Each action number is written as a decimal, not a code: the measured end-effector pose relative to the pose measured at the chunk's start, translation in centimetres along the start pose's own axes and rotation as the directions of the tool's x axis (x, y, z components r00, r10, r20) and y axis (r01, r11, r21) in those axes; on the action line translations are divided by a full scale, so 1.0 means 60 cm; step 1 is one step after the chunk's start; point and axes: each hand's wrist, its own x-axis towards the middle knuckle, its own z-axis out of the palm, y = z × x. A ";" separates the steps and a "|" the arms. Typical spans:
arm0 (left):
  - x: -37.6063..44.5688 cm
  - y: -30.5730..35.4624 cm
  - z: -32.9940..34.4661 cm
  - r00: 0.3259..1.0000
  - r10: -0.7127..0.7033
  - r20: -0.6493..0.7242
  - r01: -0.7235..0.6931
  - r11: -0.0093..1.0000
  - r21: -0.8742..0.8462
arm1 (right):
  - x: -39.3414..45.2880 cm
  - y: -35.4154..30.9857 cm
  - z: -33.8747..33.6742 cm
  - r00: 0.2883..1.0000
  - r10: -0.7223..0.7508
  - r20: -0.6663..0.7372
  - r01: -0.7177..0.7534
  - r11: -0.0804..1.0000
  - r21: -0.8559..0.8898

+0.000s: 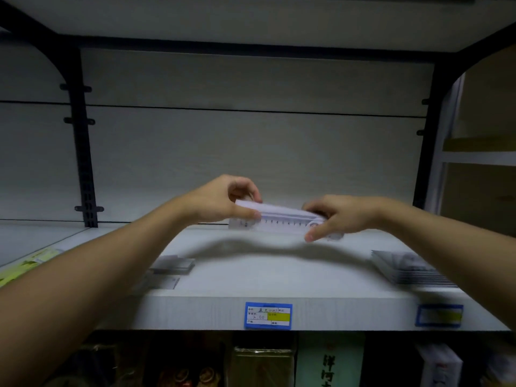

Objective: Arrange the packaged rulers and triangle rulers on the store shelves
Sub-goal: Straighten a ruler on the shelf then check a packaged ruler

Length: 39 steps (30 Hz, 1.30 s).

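Observation:
A bundle of clear packaged rulers [282, 216] is held level just above the back of the white shelf [268, 272]. My left hand [223, 202] grips its left end, thumb in front and fingers curled over the top. My right hand [332, 216] pinches the right end from the other side. Printed scale marks show along the front ruler. A stack of packaged triangle rulers [410, 269] lies at the shelf's right front. Two small clear packs [173, 265] lie at the left front, partly hidden by my left forearm.
Blue price tags [268, 316] [439, 315] are fixed on the shelf's front edge. Black uprights [83, 152] frame the bay. A green-yellow pack [25, 265] lies on the neighbouring shelf at the left. Boxed goods [329, 361] fill the shelf below.

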 end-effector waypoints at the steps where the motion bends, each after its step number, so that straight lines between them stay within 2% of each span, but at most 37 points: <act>1: -0.004 -0.004 0.003 0.997 -0.025 0.077 0.016 0.994 0.109 | 0.004 -0.001 0.014 0.999 0.008 0.031 -0.007 0.999 -0.033; 4: -0.023 -0.021 0.044 0.942 -0.165 0.292 -0.007 0.861 0.509 | 0.011 0.003 0.064 0.984 0.070 0.165 -0.046 0.988 -0.149; 6: -0.033 -0.025 0.075 0.933 -0.157 0.325 -0.073 0.799 0.596 | 0.010 0.006 0.082 0.981 0.085 0.175 -0.062 0.989 -0.134; 8: -0.032 -0.024 0.090 0.934 -0.140 0.329 -0.103 0.777 0.621 | 0.006 0.005 0.086 0.980 0.089 0.180 -0.072 0.992 -0.100; 11: -0.023 -0.013 0.087 0.909 -0.174 0.379 -0.121 0.760 0.639 | 0.002 0.000 0.081 0.979 0.073 0.192 -0.047 0.990 -0.137; 16: -0.009 0.005 0.064 0.914 -0.151 0.377 -0.140 0.753 0.643 | -0.002 -0.006 0.057 0.998 0.010 0.064 0.000 0.988 -0.156; 20: -0.020 -0.002 0.084 0.876 -0.203 0.438 -0.122 0.785 0.607 | -0.010 0.000 0.069 0.983 0.095 0.158 -0.076 0.990 -0.118; 23: -0.027 -0.010 0.098 0.882 -0.196 0.428 -0.099 0.812 0.575 | -0.009 0.010 0.086 0.988 0.085 0.130 -0.072 0.992 -0.102; 27: -0.016 -0.003 0.088 0.881 -0.200 0.428 -0.128 0.772 0.623 | -0.005 0.010 0.078 0.995 0.040 0.087 -0.023 0.982 -0.185; 30: -0.009 0.004 0.074 0.886 -0.204 0.417 -0.134 0.749 0.649 | -0.003 0.004 0.066 0.999 0.001 0.045 0.008 0.983 -0.184; 34: -0.024 0.002 0.083 0.852 -0.280 0.441 -0.098 0.743 0.662 | -0.002 0.008 0.072 0.984 0.077 0.158 -0.059 0.991 -0.117; 39: -0.035 -0.007 0.091 0.875 -0.225 0.430 -0.158 0.706 0.691 | 0.001 0.010 0.091 0.988 0.056 0.147 -0.035 0.989 -0.142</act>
